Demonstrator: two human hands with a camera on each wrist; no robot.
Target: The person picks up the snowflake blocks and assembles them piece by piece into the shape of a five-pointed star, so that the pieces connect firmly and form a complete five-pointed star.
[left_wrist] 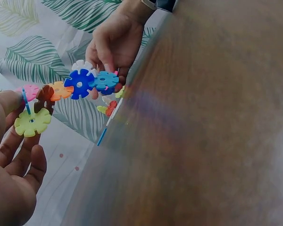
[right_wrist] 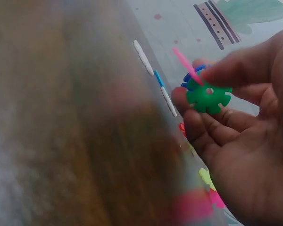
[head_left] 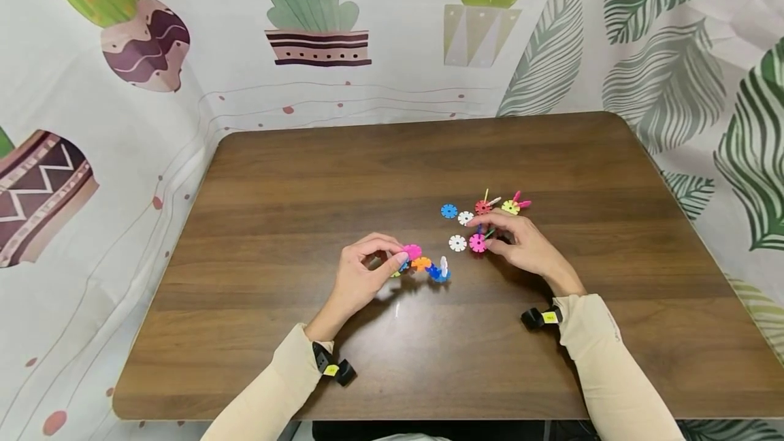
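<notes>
In my left hand point(head_left: 367, 271) I pinch a chain of notched plastic building discs by its pink disc point(head_left: 412, 252). A yellow-green disc point(left_wrist: 33, 123) and a brown-looking disc point(left_wrist: 45, 97) are on the chain near my fingers. Toward its far end follow an orange disc point(head_left: 421, 264), a dark blue disc point(left_wrist: 79, 84), a lighter blue disc point(left_wrist: 105, 81) and a white disc point(head_left: 444, 266). My right hand point(head_left: 520, 243) pinches a small cluster: a green disc point(right_wrist: 209, 98), a pink disc point(head_left: 478, 243) and a blue disc, partly hidden by my fingers.
Beyond my right hand lie a loose blue disc point(head_left: 449, 211), two white discs point(head_left: 457, 243), and red point(head_left: 483, 207) and yellow point(head_left: 510, 207) discs with others slotted in. The brown tabletop point(head_left: 294, 182) meets a patterned cloth point(head_left: 404, 12) behind.
</notes>
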